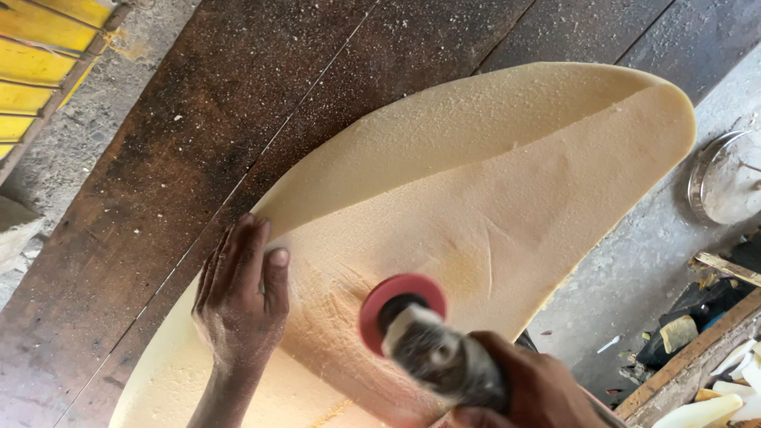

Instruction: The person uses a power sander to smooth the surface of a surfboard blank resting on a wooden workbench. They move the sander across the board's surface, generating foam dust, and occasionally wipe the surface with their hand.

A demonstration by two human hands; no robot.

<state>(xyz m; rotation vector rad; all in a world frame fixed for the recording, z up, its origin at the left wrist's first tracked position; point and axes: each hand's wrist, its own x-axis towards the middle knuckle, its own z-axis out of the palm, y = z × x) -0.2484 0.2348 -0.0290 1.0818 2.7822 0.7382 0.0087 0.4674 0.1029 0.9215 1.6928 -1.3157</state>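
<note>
Single head-worn view, looking steeply down, close above the foam sheet [476,198] on the dusty wooden bench [198,158]; concrete floor [634,269] visible at right edge.

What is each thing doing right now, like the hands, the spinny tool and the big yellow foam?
Left hand: open, pressed flat on the foam.
Right hand: gripping the sanding tool.
Sanding tool: dusty, tilted, red disc against the foam.
Foam sheet: partly folded over, rough and dusty where it is sanded.
Wooden table: sprinkled with dust.
Round metal lid: lying on the floor.
</note>
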